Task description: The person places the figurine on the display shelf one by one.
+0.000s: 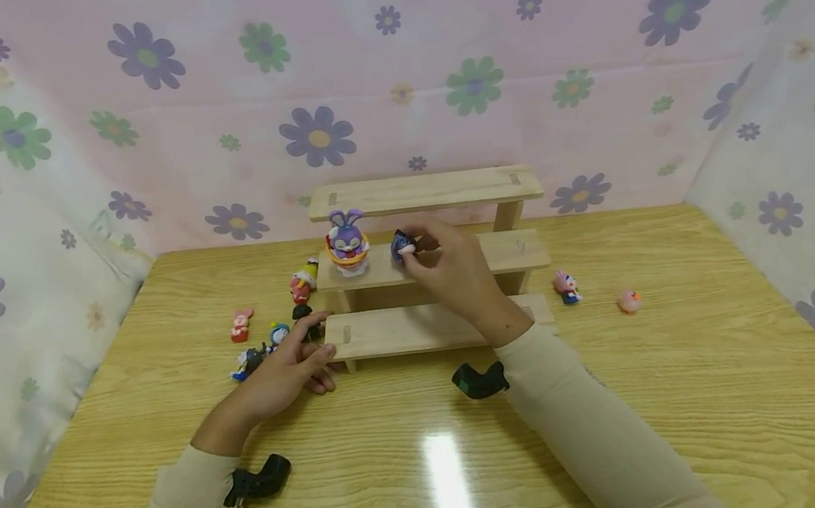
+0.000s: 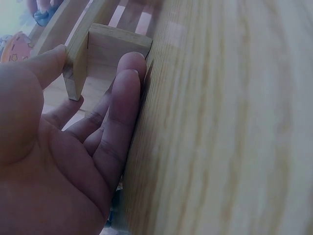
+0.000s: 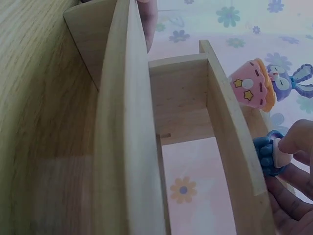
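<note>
A three-step wooden shelf (image 1: pixel 401 330) stands on the table. My left hand (image 1: pixel 278 378) holds the left end of its lowest board, thumb on one face and index finger at the other, as the left wrist view shows; its other fingers extend beneath. My right hand (image 1: pixel 455 269) pinches a small dark blue figurine (image 1: pixel 402 246) with a pale front between thumb and fingers, at the middle board. In the right wrist view the figurine (image 3: pixel 266 154) sits right at that board's edge. To its left, a purple rabbit figurine (image 1: pixel 348 244) in a pink cup stands on the same board.
Left of the shelf lie several figurines: a red and pink one (image 1: pixel 240 326), a yellow-topped one (image 1: pixel 303 282), a blue-hatted one (image 1: pixel 279 334) and a dark one (image 1: pixel 248 363). On the right are a pink-eared figurine (image 1: pixel 566 287) and a round pink one (image 1: pixel 629 302). Flowered cloth (image 1: pixel 385 55) hangs behind.
</note>
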